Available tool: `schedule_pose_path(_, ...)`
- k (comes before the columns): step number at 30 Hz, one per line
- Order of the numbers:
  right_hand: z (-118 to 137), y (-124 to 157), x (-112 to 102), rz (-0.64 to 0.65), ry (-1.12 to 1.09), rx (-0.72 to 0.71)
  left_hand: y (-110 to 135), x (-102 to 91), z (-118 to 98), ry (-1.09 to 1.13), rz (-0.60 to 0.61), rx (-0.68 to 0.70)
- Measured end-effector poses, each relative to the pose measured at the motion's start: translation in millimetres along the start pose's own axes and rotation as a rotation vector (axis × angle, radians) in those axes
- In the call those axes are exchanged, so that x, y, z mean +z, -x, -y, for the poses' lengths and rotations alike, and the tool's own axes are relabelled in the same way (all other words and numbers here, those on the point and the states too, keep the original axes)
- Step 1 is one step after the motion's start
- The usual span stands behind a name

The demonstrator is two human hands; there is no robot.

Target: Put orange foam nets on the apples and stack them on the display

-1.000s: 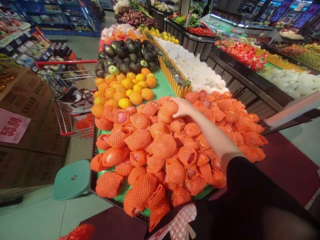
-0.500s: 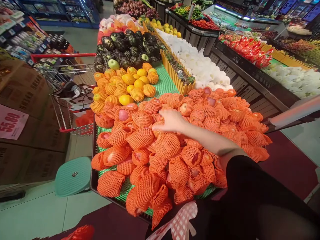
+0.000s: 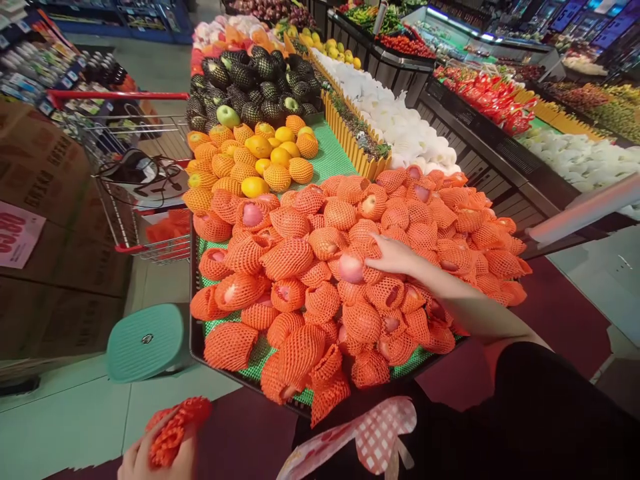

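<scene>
A heap of fruit in orange foam nets (image 3: pixel 350 267) fills a black display tray (image 3: pixel 192 347) lined with green mesh. My right hand (image 3: pixel 393 257) reaches over the middle of the heap, its fingers curled on a pink fruit in an orange net (image 3: pixel 353 267). Low at the bottom left, my left hand (image 3: pixel 153 457) is closed round an empty orange foam net (image 3: pixel 173 427), held away from the tray over the floor.
Behind the heap lie netted yellow citrus (image 3: pixel 260 167), dark avocados (image 3: pixel 260 83) and white-wrapped produce (image 3: pixel 400 127) past a yellow picket divider (image 3: pixel 350 143). A shopping cart with a red handle (image 3: pixel 135 167) and a teal stool (image 3: pixel 145 341) stand to the left. Cardboard boxes (image 3: pixel 45 220) line the far left.
My right hand has pulled back from the far middle of the heap toward me and closed on a pink fruit. My left hand has risen into view with the orange net.
</scene>
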State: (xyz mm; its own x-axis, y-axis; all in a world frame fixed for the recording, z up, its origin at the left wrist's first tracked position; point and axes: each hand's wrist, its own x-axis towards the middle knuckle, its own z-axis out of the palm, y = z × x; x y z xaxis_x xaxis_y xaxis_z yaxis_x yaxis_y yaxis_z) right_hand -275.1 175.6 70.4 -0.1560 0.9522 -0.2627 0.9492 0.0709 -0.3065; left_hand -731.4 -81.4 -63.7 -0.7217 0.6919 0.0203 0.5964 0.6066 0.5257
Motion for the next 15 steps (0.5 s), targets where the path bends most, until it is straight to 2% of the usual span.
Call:
schedule_pose_path(2, 11, 2, -5, -0.005, 0.024, -0.116, -3, 5.2, -4, 0.01, -0.005, 0.03)
schedule_pose_path(5, 47, -2, -5, 0.028, 0.008, -0.216, -6, 12.1, -7, 0.018, -0.007, 0.084)
schedule_pose_path(8, 80, -11, 7, 0.117, 0.063, -0.118, -7, 14.0, -7, 0.015, 0.009, 0.151)
schedule_pose_path(11, 90, -5, 27, 0.232, 0.211, 0.046, -6, 11.3, 3, -0.004, 0.007, 0.197)
schedule_pose_path(13, 85, 9, 38, 0.165, 0.263, 0.09, -6, 9.4, 14, -0.024, -0.009, 0.2)
schedule_pose_path(15, 79, 21, 45, -0.035, 0.299, 0.067, -8, 9.3, 23, -0.03, -0.03, 0.184)
